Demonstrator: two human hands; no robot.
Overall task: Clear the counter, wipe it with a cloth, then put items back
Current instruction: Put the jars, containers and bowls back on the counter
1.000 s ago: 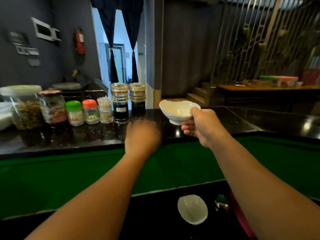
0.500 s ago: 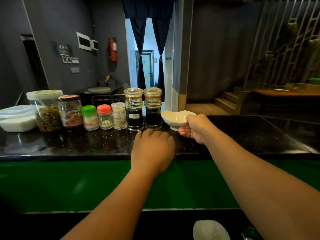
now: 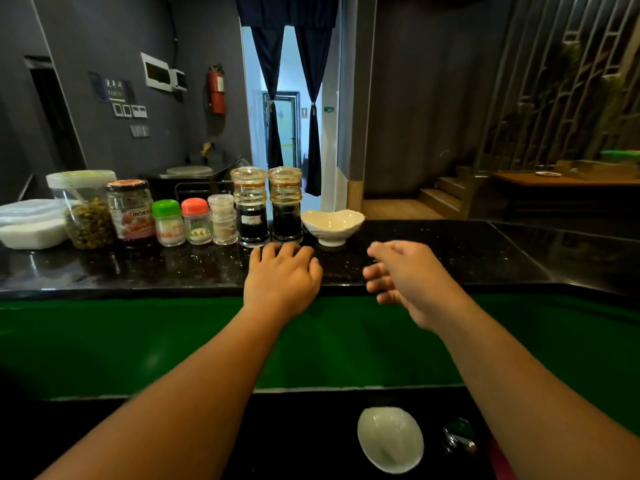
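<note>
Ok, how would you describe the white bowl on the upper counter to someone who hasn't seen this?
Along the black counter runs a row of jars and bottles. The white bowl ends that row on the right, beside two dark-liquid bottles. It alone there is open, lidless and wavy-rimmed; another white dish lies lower, below the green panel.

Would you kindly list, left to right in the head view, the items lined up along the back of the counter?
White tub, jar of dried greens, Morin jar, green-capped shaker, orange-capped shaker, clear shaker, left sauce bottle, right sauce bottle, white bowl.
</note>
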